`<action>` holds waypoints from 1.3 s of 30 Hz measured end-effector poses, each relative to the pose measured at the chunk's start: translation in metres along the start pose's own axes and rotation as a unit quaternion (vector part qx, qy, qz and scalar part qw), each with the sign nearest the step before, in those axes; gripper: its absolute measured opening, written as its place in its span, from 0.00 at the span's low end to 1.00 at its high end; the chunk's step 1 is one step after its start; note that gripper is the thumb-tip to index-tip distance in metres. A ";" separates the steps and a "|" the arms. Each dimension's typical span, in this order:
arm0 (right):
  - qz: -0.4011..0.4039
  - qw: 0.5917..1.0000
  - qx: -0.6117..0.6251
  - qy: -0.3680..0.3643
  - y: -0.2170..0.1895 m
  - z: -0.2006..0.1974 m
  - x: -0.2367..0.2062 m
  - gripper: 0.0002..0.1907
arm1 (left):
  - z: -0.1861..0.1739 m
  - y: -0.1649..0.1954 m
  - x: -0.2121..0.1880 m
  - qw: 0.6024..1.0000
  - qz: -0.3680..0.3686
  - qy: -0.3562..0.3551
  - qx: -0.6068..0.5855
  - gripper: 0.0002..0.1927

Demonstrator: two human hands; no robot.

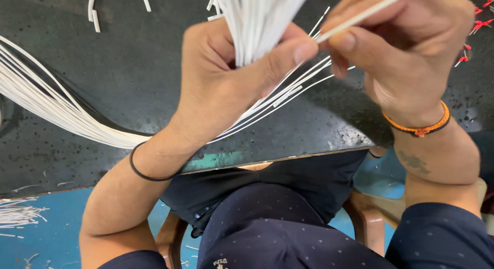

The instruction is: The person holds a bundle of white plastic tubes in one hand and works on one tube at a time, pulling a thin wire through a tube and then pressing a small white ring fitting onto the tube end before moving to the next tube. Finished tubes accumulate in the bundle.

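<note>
My left hand [231, 78] grips a thick bundle of thin white wires [257, 22], with the thumb pressed across the front of it. The bundle fans upward out of the frame. My right hand [406, 53] pinches a single white wire [360, 15] between thumb and fingers, just right of the bundle. More white wires [56, 107] sweep from the far left across the dark worktable [134, 58] and pass under my left wrist. A black band circles my left wrist, an orange one my right.
Short white wire offcuts [95, 11] lie at the table's far side. Small red-tipped wire pieces [476, 27] are scattered at the right edge. White scraps [18, 215] litter the blue floor at left. My lap and a brown chair [360, 207] fill the bottom.
</note>
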State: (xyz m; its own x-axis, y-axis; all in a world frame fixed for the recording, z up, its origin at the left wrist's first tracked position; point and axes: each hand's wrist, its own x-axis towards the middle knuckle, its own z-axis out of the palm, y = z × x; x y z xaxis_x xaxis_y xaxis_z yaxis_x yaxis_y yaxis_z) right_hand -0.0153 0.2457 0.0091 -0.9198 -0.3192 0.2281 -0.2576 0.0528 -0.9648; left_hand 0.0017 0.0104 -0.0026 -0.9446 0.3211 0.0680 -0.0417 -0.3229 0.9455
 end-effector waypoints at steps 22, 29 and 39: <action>-0.164 0.928 -0.327 -0.074 0.059 0.039 0.028 0.12 | -0.007 -0.011 0.001 0.995 0.094 0.012 -0.042 0.08; -0.089 0.970 -0.218 -0.066 0.011 -0.002 0.005 0.07 | -0.005 0.004 -0.002 0.995 0.067 0.048 -0.048 0.08; -0.126 0.968 -0.210 -0.055 -0.016 -0.008 -0.002 0.15 | -0.005 0.020 -0.004 0.998 0.015 0.068 -0.013 0.06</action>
State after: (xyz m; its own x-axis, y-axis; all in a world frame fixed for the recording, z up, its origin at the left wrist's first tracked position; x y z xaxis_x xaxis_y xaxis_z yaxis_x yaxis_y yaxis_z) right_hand -0.0119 0.2533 0.0251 -0.7806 -0.4696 0.4125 -0.5894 0.3333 -0.7359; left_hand 0.0030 -0.0015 0.0144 -0.9807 0.1888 0.0503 -0.0201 -0.3534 0.9353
